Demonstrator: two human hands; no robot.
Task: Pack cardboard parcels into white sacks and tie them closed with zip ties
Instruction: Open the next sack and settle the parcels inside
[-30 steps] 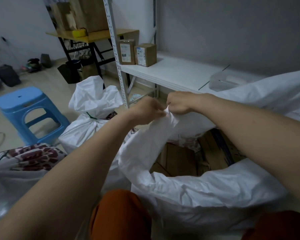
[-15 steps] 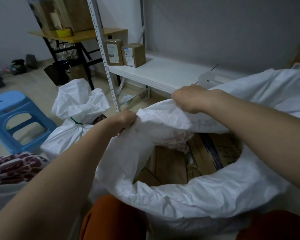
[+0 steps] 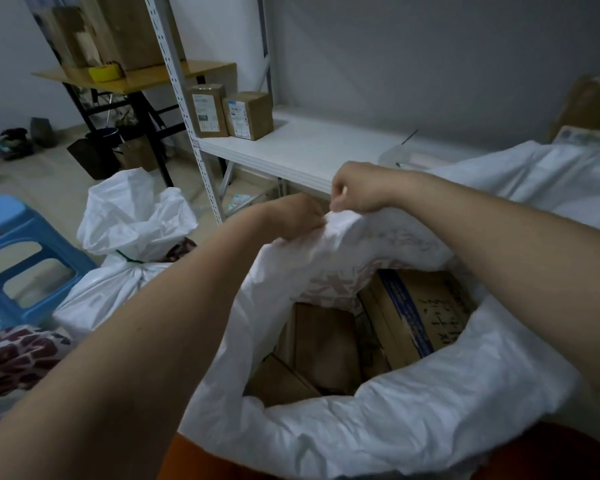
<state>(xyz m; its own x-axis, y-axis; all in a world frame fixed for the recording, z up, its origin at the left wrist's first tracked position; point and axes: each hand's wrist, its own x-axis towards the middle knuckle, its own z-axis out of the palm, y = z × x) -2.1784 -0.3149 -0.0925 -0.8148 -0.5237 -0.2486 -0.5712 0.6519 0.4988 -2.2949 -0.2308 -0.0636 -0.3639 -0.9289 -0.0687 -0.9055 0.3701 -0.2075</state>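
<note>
White shelf (image 3: 312,150) against grey wall, blue stool (image 3: 21,258) on tiled floor

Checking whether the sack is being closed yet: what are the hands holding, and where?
Both the left hand and right hand grip the open white sack by the far edge of its mouth, side by side.

fingers (image 3: 317,221) hidden in sack (image 3: 378,427) folds

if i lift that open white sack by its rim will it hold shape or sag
Probably sags: the open white sack is thin and crumpled, bunching where the left hand and right hand grip it. Likely heavy, given the cardboard parcels inside, so the rim may slip.
</note>
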